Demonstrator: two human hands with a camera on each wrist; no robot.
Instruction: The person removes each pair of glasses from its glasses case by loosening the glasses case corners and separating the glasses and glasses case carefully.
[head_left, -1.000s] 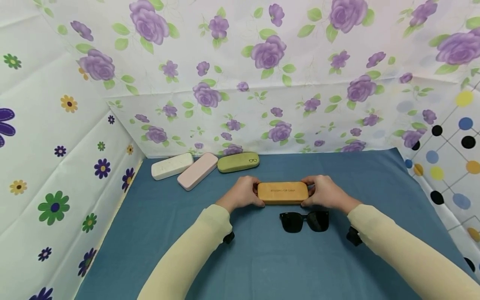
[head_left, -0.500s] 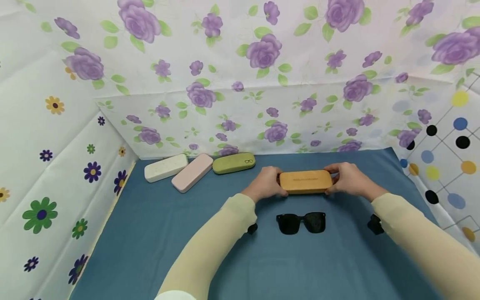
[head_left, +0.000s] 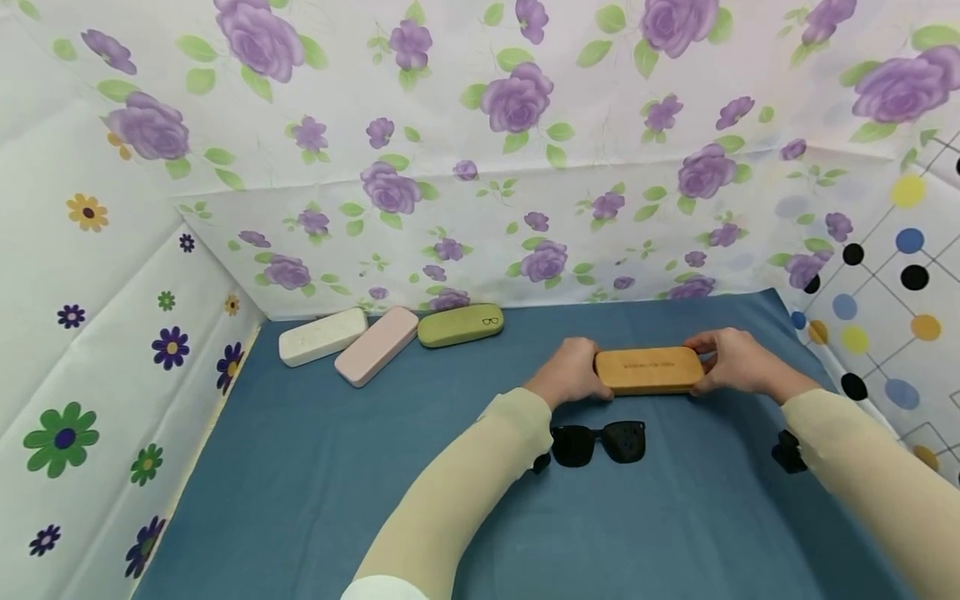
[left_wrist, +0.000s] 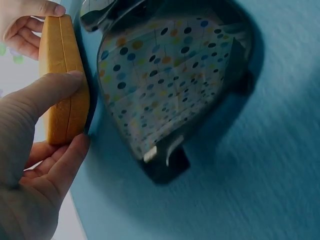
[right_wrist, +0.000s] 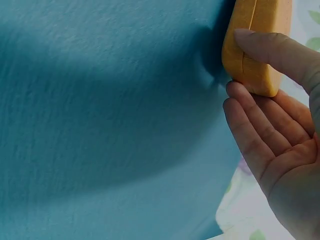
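An orange glasses case (head_left: 649, 372), its lid closed and lettered, is gripped at both ends. My left hand (head_left: 573, 371) holds its left end; in the left wrist view the thumb lies along the seam side, with fingers at the end. The right hand (head_left: 738, 360) pinches the other end, its thumb (right_wrist: 270, 47) on the front side and fingertips (right_wrist: 237, 90) at the end. Black sunglasses (head_left: 598, 443) lie on the cloth nearer the body, beside the left wrist; their dark lens (left_wrist: 165, 85) looms close in the left wrist view.
At the back left lie a white case (head_left: 322, 337), a pink case (head_left: 377, 346) and a green case (head_left: 461, 325), side by side on the blue cloth (head_left: 315, 467). Flowered sheets (head_left: 465, 200) wall the back and left; a dotted sheet (head_left: 885, 333) stands at the right.
Both hands have carried the orange glasses case to the right, past the sunglasses. The sunglasses and the three other cases keep their places while the head view has shifted slightly.
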